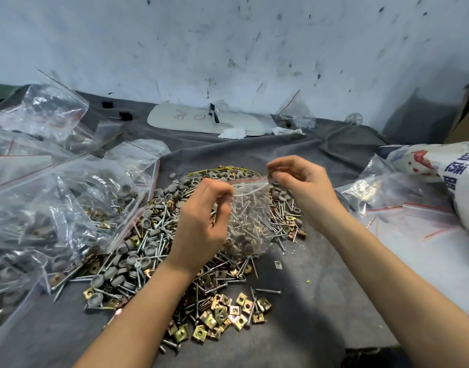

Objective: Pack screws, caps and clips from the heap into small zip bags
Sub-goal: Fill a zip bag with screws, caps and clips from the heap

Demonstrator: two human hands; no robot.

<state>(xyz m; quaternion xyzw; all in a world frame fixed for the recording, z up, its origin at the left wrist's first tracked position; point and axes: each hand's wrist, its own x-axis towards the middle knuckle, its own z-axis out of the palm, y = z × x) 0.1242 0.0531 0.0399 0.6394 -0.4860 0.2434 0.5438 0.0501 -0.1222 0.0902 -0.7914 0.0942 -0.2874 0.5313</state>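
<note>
Two bare forearms reach in from the near edge, over a grey cloth [315, 282]. Just beyond them, below and nearer than the fingers, lies the heap [159, 251]: brass clips [222, 314] on its near side, silver screws [161, 235] through the middle, grey caps [121, 272] mostly left and behind.

The left hand [201, 224] is curled, its thumb and fingers [224, 205] pinching the left corner of the bag [250, 221] at the mouth. The right hand [305, 187] is curled too, with its fingers [280, 166] pinching the right corner, slightly higher. Something small and brassy shows at the right fingertips; what it is I cannot tell. The mouth's red-lined strip runs taut between the two pinches.

The bag hangs below the fingers, clear and bulging with screws and a few caps low down. Its bottom reaches the heap's top.

Left of the left fingers, well apart, sit large filled bags [55, 208], crumpled. Right of the right fingers lie flat empty bags [408, 219], and past them a printed sack [451, 176]. Beyond both hands, near the wall [228, 43], rests a white board [191, 118].
</note>
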